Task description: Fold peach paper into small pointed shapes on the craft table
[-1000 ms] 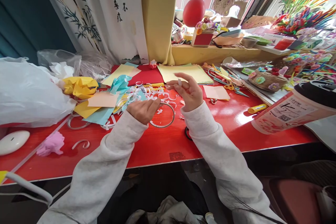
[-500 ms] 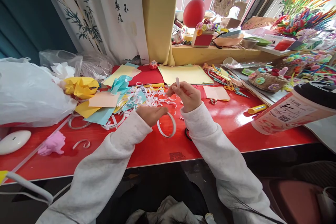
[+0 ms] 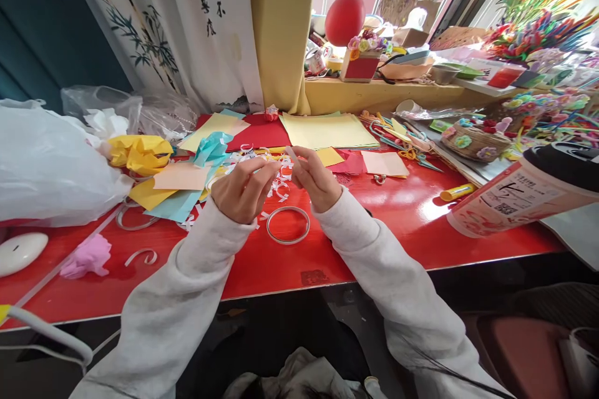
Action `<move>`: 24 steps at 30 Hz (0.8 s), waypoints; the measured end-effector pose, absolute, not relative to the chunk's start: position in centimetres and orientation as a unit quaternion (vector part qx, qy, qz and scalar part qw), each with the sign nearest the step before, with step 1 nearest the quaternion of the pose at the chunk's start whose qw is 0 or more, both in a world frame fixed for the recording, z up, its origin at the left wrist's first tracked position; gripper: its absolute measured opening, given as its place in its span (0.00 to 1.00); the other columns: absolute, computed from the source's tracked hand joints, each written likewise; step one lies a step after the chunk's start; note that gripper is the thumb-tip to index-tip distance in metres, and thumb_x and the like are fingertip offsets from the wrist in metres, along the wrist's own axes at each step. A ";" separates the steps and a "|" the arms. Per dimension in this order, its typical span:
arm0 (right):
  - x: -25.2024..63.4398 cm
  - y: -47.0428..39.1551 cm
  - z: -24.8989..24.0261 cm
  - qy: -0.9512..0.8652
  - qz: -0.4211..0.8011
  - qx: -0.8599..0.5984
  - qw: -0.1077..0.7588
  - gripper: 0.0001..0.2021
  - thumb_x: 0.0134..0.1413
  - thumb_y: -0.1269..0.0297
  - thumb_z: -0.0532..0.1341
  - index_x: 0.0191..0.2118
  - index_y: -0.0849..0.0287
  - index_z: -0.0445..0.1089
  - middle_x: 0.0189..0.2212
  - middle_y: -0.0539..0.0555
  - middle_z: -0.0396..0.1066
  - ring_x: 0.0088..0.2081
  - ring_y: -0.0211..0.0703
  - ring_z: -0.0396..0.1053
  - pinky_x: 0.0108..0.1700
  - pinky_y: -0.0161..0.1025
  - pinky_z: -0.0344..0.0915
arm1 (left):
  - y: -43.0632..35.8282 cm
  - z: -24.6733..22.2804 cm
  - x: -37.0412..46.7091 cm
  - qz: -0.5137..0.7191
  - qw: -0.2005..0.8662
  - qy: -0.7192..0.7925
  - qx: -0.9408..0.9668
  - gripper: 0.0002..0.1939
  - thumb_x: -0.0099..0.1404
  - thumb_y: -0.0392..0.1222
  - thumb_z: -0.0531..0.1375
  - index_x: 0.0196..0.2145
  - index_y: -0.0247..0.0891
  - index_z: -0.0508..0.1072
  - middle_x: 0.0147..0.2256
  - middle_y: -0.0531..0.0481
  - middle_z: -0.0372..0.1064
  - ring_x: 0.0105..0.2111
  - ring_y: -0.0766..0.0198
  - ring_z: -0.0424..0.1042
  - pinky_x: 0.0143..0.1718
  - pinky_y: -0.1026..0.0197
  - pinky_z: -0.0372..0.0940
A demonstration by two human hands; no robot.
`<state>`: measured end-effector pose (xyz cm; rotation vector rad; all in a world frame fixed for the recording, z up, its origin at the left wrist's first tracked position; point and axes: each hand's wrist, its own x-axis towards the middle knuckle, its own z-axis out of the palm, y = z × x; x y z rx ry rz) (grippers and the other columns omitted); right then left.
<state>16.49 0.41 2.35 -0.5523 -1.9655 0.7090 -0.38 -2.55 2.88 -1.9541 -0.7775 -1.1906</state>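
In the head view, my right hand is closed in a pinch on a short whitish strip of tape, its end sticking up above the fingertips. My left hand faces it, fingertips pinched together close to the strip. What those left fingers hold, if anything, is too small to make out. Below both hands, a thin roll of tape lies flat on the red table. White paper scraps are scattered just behind the hands.
Coloured paper sheets lie at the back. A white plastic bag and a crumpled pink paper are at left. On the right stand a tilted drink cup, a yellow tube and a decorated basket.
My left hand has let go of the tape roll, which now lies on the table. It has risen to meet my right hand, which moved slightly left and down with the strip.
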 end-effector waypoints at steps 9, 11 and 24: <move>16.5 0.0 2.7 -0.814 0.284 -0.211 0.462 0.09 0.53 0.61 0.50 0.34 0.62 0.62 0.26 0.52 0.68 0.26 0.32 0.65 0.33 0.34 0.65 | -2.3 2.7 -0.1 -0.408 0.370 -0.325 -0.769 0.14 0.60 0.38 0.52 0.44 0.36 0.65 0.35 0.45 0.67 0.34 0.64 0.69 0.34 0.64 0.64; 16.6 -0.2 2.8 -0.814 0.266 -0.220 0.467 0.10 0.53 0.62 0.51 0.35 0.62 0.63 0.26 0.52 0.68 0.26 0.32 0.65 0.33 0.34 0.66 | -2.2 2.6 -0.2 -0.403 0.367 -0.327 -0.772 0.13 0.60 0.38 0.51 0.44 0.36 0.66 0.34 0.45 0.68 0.34 0.64 0.69 0.33 0.64 0.64; 16.6 -0.3 2.7 -0.823 0.212 -0.220 0.478 0.09 0.53 0.66 0.51 0.35 0.62 0.65 0.25 0.52 0.68 0.25 0.31 0.65 0.31 0.32 0.66 | -2.0 2.7 -0.1 -0.431 0.334 -0.304 -0.781 0.12 0.58 0.36 0.53 0.41 0.34 0.68 0.34 0.46 0.68 0.34 0.66 0.69 0.34 0.66 0.65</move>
